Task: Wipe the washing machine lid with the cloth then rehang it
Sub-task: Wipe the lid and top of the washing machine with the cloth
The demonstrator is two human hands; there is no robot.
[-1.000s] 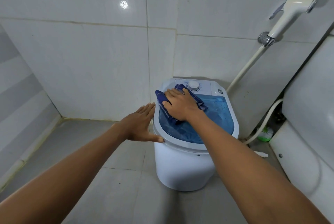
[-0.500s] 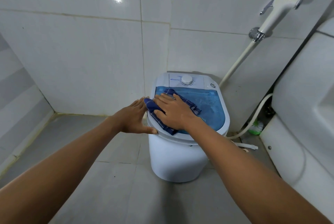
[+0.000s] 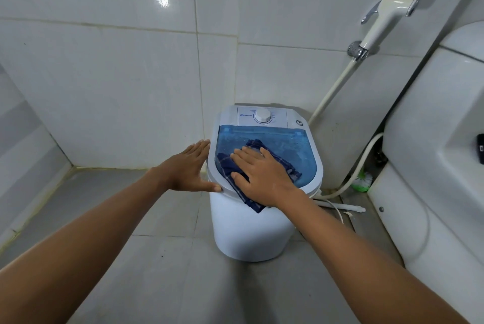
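A small white washing machine [image 3: 251, 232] stands on the floor against the tiled wall, with a translucent blue lid [image 3: 296, 145] and a white dial at the back. A dark blue checked cloth [image 3: 227, 166] lies on the lid's near half, one corner hanging over the front rim. My right hand [image 3: 262, 174] presses flat on the cloth with fingers spread. My left hand [image 3: 188, 169] is flat against the machine's left rim, thumb on the front edge, holding nothing.
A white spray nozzle [image 3: 385, 17] hangs on the wall at upper right, its hose running down behind the machine. A white toilet [image 3: 432, 166] fills the right side. A green brush [image 3: 362, 182] and a white pipe [image 3: 340, 207] lie between them. Grey floor tiles spread left.
My right hand has slid the cloth from the lid's back left towards the near front edge. The left hand stays on the machine's left rim.
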